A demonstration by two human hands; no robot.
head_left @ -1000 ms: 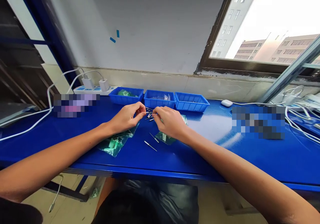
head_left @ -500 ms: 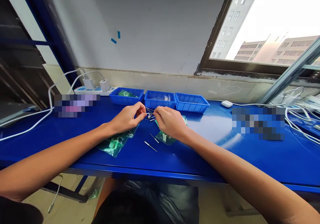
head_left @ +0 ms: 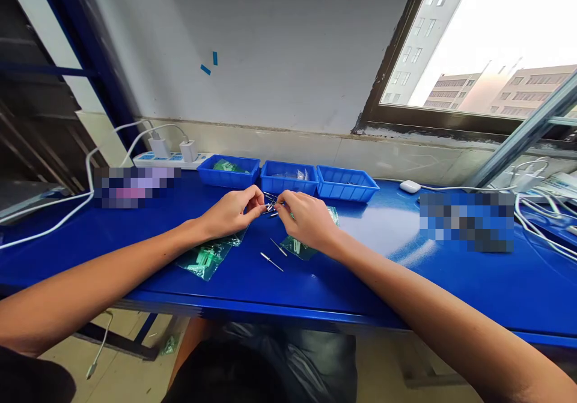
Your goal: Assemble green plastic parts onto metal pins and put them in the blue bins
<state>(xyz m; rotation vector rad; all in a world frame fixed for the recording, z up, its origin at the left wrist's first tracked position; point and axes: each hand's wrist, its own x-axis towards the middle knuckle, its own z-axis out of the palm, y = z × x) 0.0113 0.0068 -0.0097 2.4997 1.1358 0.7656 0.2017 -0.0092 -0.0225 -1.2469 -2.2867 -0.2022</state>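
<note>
Over the middle of the blue table, my left hand (head_left: 234, 212) pinches thumb against forefinger on a small silver pop rivet (head_left: 270, 207). My right hand (head_left: 307, 218) faces it, its fingertips closed at the other end of the same piece; the fingers partly cover it. Several more rivets lie in a small pile just behind the fingertips. Two loose rivets (head_left: 271, 262) rest nearer the front edge. Beneath my left wrist is a clear bag with green and white plastic pieces (head_left: 205, 260). Another such bag (head_left: 301, 248) lies partly under my right hand.
Three blue bins stand along the wall: the left bin (head_left: 229, 178) holds green bags, the middle bin (head_left: 288, 185) clear bags, the right bin (head_left: 347, 191) small dark pieces. A power strip (head_left: 174, 161) and cables are at left. A white case (head_left: 410, 187) sits at right.
My right fingertips have dipped slightly and come closer to the left ones. The bags, bins and two loose rivets lie as before.
</note>
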